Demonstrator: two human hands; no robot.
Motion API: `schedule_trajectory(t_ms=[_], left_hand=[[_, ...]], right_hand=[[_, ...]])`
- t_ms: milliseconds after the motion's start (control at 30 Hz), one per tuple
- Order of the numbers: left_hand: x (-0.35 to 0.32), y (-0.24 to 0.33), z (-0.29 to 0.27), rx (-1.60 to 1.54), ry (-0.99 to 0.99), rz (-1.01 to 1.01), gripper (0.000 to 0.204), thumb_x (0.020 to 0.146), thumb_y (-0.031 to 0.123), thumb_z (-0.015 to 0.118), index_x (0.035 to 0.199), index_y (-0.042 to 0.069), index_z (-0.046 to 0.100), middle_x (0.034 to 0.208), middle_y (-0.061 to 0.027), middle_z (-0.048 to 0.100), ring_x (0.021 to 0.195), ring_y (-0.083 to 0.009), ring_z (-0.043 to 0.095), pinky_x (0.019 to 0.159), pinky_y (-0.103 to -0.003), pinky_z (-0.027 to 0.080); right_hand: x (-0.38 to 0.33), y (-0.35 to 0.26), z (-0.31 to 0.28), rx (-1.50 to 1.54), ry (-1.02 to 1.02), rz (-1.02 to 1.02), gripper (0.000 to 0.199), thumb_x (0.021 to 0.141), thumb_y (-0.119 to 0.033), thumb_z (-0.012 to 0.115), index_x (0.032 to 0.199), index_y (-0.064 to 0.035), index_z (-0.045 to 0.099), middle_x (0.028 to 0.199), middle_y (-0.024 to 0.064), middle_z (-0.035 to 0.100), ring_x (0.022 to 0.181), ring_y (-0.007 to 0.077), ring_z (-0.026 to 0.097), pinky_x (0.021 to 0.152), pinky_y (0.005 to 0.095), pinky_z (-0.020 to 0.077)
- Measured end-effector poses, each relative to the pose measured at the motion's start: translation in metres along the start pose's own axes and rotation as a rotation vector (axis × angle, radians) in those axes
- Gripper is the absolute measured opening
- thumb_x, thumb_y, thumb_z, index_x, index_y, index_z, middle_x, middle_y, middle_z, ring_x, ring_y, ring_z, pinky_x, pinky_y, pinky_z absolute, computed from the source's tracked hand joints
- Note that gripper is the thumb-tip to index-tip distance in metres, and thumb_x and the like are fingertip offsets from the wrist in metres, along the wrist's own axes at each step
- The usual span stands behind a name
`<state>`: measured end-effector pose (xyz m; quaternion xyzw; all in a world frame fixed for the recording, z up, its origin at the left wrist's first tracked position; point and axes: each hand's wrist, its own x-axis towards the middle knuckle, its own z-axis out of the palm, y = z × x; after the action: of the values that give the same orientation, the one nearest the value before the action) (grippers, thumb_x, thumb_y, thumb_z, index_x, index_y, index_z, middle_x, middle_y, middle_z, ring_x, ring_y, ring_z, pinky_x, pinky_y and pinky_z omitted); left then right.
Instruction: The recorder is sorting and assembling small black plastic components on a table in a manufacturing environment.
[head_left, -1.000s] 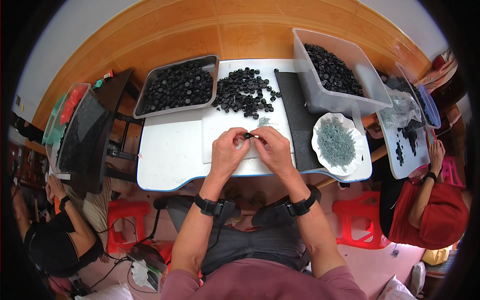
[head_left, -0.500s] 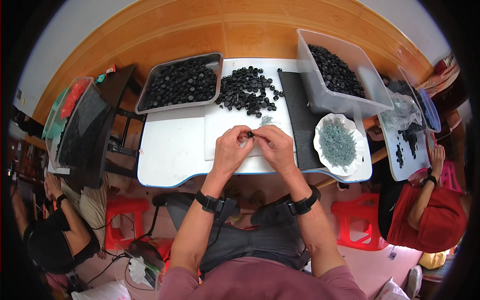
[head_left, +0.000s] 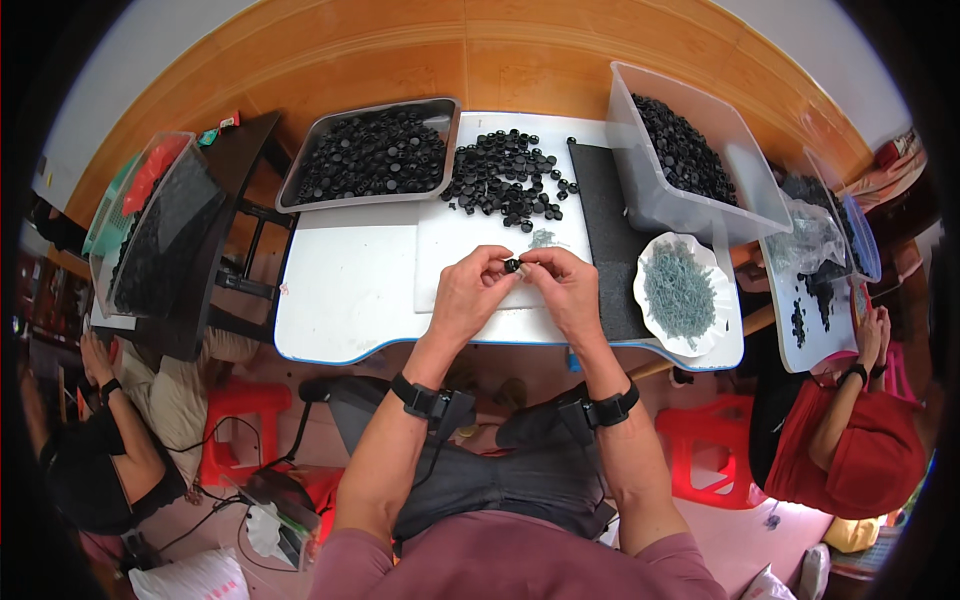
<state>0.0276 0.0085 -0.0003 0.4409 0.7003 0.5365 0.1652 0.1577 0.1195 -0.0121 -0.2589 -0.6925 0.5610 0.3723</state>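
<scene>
My left hand (head_left: 468,292) pinches a small black round cap (head_left: 513,265) between thumb and fingertips, just above the white board (head_left: 432,265). My right hand (head_left: 566,290) has its thumb and fingertips pressed together against the cap's right side; whatever they may hold is too small to make out. Beyond my hands lies a loose heap of similar black caps (head_left: 505,175). Close behind my fingertips is a small patch of thin grey-green pieces (head_left: 543,238). More such pieces (head_left: 680,288) fill a white scalloped dish (head_left: 652,326) to the right.
A tray (head_left: 290,196) of black caps stands at the back left, a deep clear bin (head_left: 640,150) of black parts at the back right. Between bin and board lies a black mat (head_left: 612,250). Co-workers sit left (head_left: 100,450) and right (head_left: 850,440), beside red stools (head_left: 705,450).
The view has shifted slightly. My hands stay together at the cap, which shows a little more between the fingertips. At the right, the co-worker's hands have come together.
</scene>
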Motion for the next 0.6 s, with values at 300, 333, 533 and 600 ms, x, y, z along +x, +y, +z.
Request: schedule_trajectory(t_ms=[300,333,533,600], left_hand=[[0.000,-0.008,0.004,0.045,0.027,0.093,0.025,0.089,0.010,0.078,0.112,0.002,0.074,0.087,-0.0086,0.077,0.074,-0.0120,0.071,0.070,-0.026,0.057],[0.000,-0.008,0.005,0.077,0.031,0.105,0.025,0.088,0.009,0.078,0.112,0.002,0.074,0.086,-0.0088,0.076,0.073,-0.0127,0.071,0.070,-0.026,0.057],[-0.001,-0.006,0.008,0.075,0.062,0.085,0.023,0.087,0.010,0.079,0.109,0.002,0.074,0.086,-0.0089,0.076,0.074,-0.0148,0.072,0.069,-0.028,0.057],[-0.003,-0.004,0.013,0.096,0.089,0.082,0.022,0.087,0.010,0.079,0.107,0.002,0.073,0.086,-0.0095,0.076,0.074,-0.0160,0.072,0.069,-0.028,0.058]], right_hand=[[0.001,0.002,-0.001,-0.034,-0.023,-0.082,0.013,0.088,0.000,0.073,0.100,0.0010,0.078,0.090,0.0084,0.076,0.076,0.0112,0.068,0.069,0.0252,0.0541],[0.001,0.002,-0.001,-0.042,-0.018,-0.089,0.014,0.088,0.000,0.073,0.101,0.0011,0.078,0.090,0.0087,0.076,0.076,0.0116,0.069,0.069,0.0253,0.0542],[0.001,0.000,-0.001,-0.080,-0.007,-0.119,0.014,0.087,0.002,0.072,0.100,0.0014,0.078,0.090,0.0103,0.076,0.077,0.0137,0.070,0.069,0.0260,0.0547],[0.001,-0.001,0.000,-0.087,-0.003,-0.125,0.014,0.087,0.002,0.072,0.100,0.0015,0.078,0.090,0.0106,0.076,0.076,0.0144,0.070,0.069,0.0263,0.0549]])
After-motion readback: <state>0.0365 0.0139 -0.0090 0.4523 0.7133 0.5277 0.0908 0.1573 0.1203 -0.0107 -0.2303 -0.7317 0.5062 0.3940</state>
